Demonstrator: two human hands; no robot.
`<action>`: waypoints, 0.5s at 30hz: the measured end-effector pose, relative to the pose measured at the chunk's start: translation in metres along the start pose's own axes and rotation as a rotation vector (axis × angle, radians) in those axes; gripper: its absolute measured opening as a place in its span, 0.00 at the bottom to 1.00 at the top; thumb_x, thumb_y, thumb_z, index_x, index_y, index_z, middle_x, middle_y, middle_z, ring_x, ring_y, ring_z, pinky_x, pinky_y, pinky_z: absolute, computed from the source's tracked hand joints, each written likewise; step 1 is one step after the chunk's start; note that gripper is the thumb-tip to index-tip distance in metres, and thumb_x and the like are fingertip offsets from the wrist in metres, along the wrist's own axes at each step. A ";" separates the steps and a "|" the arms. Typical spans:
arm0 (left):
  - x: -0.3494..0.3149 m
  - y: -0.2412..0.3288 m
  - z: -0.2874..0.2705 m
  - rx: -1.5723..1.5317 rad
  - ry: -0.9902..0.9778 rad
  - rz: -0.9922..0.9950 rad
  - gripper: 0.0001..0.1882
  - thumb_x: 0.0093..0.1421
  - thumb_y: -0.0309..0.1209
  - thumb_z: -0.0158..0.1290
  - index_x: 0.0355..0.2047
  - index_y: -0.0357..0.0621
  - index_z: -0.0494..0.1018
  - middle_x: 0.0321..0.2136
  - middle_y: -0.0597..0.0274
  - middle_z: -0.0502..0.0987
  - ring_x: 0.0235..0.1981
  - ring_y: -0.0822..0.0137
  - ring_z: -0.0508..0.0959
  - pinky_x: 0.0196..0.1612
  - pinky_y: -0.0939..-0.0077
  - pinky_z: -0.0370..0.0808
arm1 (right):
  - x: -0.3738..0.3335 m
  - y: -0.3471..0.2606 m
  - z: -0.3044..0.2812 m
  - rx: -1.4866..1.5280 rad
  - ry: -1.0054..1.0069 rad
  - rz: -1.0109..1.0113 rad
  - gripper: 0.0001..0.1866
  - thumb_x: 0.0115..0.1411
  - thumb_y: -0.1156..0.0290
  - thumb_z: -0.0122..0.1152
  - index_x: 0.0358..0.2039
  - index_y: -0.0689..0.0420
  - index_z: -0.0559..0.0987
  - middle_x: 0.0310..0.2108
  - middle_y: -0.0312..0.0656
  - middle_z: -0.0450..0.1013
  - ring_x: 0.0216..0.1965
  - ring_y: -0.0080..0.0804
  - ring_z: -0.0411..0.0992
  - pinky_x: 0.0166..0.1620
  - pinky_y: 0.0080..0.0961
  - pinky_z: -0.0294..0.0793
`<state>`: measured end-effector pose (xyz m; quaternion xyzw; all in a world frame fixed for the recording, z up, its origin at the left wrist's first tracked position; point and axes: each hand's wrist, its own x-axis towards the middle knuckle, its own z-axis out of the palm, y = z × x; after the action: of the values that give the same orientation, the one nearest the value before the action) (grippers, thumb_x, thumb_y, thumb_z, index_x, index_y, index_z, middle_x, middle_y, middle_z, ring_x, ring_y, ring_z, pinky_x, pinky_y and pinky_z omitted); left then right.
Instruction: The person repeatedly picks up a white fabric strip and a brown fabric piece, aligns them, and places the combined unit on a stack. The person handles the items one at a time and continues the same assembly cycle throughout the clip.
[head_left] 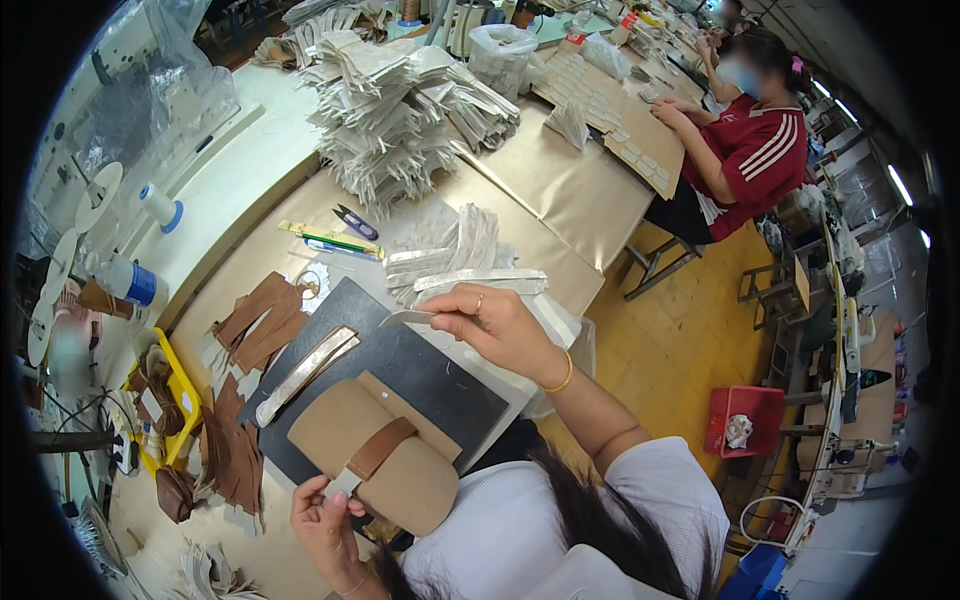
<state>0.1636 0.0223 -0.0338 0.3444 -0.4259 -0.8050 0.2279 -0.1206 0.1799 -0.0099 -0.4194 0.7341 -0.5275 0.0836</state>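
Leather strap (385, 443), brown and narrow, arches across a tan, smoothly curved panel (335, 430) near the person's body, with a flat tan board (385, 400) showing beneath the panel's far side. The left hand (328, 520) pinches the pale end of the strap between thumb and fingers at the panel's near left edge. The right hand (495, 325), wearing a gold ring and a gold bracelet, pinches a thin, flat, pale grey piece (405, 318) between thumb and fingers, raised over the far edge of a dark square mat (435, 375). The panel lies on that mat; beside it rests a long pale strip with a brown edge (305, 377).

Beyond the right hand sits a loose heap of whitish strips (470, 255). Left of the mat, brown leather pieces (260, 315) lie on the beige worktop (240, 260), near a yellow plastic tray (185, 375). Dark-handled snips (355, 222) lie near a yellow ruler (300, 229), whose markings are too small to read. A white container with a blue label (143, 285) stands farther left, its print illegible. A red crate (718, 410) on the floor bears pale marking, also unreadable.
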 end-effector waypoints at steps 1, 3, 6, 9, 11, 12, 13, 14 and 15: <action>0.000 0.001 0.000 -0.002 0.000 0.013 0.13 0.55 0.16 0.53 0.41 0.33 0.67 0.27 0.54 0.75 0.21 0.68 0.76 0.27 0.77 0.77 | 0.002 -0.005 0.001 0.021 -0.016 0.016 0.07 0.57 0.75 0.59 0.37 0.60 0.79 0.26 0.39 0.74 0.25 0.24 0.70 0.30 0.20 0.69; 0.001 0.000 0.000 0.015 -0.007 0.009 0.12 0.55 0.17 0.53 0.41 0.33 0.67 0.27 0.54 0.75 0.21 0.68 0.76 0.27 0.77 0.76 | 0.005 -0.011 0.001 0.118 -0.056 0.091 0.07 0.57 0.76 0.60 0.37 0.61 0.79 0.26 0.39 0.75 0.24 0.22 0.70 0.29 0.18 0.69; 0.002 -0.003 -0.002 -0.001 0.007 0.022 0.11 0.56 0.18 0.53 0.40 0.33 0.68 0.27 0.53 0.76 0.21 0.67 0.76 0.27 0.76 0.76 | 0.009 -0.020 0.009 0.298 -0.130 0.221 0.06 0.56 0.77 0.61 0.35 0.63 0.79 0.26 0.38 0.76 0.23 0.18 0.71 0.27 0.15 0.70; -0.001 -0.002 -0.003 -0.013 0.007 0.009 0.11 0.57 0.20 0.53 0.40 0.32 0.69 0.28 0.51 0.77 0.23 0.64 0.78 0.30 0.74 0.77 | 0.013 -0.036 0.013 0.364 -0.211 0.259 0.06 0.56 0.77 0.62 0.34 0.64 0.79 0.26 0.38 0.76 0.22 0.17 0.71 0.25 0.13 0.70; -0.004 -0.003 -0.009 0.010 0.017 -0.009 0.13 0.57 0.21 0.53 0.42 0.31 0.68 0.29 0.52 0.77 0.24 0.65 0.79 0.31 0.75 0.77 | 0.014 -0.046 0.020 0.412 -0.274 0.289 0.05 0.56 0.76 0.62 0.33 0.63 0.79 0.25 0.39 0.76 0.22 0.17 0.71 0.25 0.12 0.70; -0.003 -0.001 -0.007 0.000 -0.003 -0.015 0.13 0.57 0.21 0.53 0.43 0.30 0.68 0.30 0.52 0.77 0.25 0.66 0.79 0.31 0.76 0.77 | 0.014 -0.050 0.023 0.445 -0.309 0.321 0.04 0.56 0.76 0.61 0.31 0.63 0.78 0.25 0.40 0.76 0.20 0.16 0.69 0.23 0.11 0.68; -0.004 0.003 -0.003 0.012 0.017 -0.018 0.13 0.57 0.20 0.53 0.43 0.30 0.68 0.31 0.51 0.76 0.25 0.67 0.79 0.31 0.77 0.77 | 0.013 -0.053 0.026 0.474 -0.337 0.323 0.04 0.56 0.76 0.61 0.30 0.63 0.77 0.25 0.41 0.76 0.20 0.15 0.68 0.22 0.11 0.67; -0.003 0.004 -0.002 0.015 0.029 -0.033 0.12 0.58 0.19 0.52 0.43 0.29 0.68 0.29 0.52 0.77 0.25 0.67 0.79 0.31 0.78 0.77 | 0.014 -0.056 0.030 0.470 -0.378 0.364 0.05 0.55 0.74 0.63 0.29 0.63 0.78 0.22 0.37 0.75 0.20 0.14 0.68 0.23 0.11 0.66; -0.003 0.005 -0.002 0.027 0.044 -0.050 0.12 0.58 0.20 0.52 0.42 0.30 0.68 0.27 0.52 0.77 0.25 0.67 0.79 0.31 0.79 0.76 | 0.013 -0.059 0.034 0.461 -0.420 0.406 0.06 0.55 0.72 0.64 0.28 0.62 0.78 0.20 0.34 0.74 0.19 0.13 0.68 0.23 0.10 0.66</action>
<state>0.1671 0.0207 -0.0289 0.3757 -0.4230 -0.7968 0.2123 -0.0782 0.1414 0.0299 -0.3345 0.6312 -0.5539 0.4277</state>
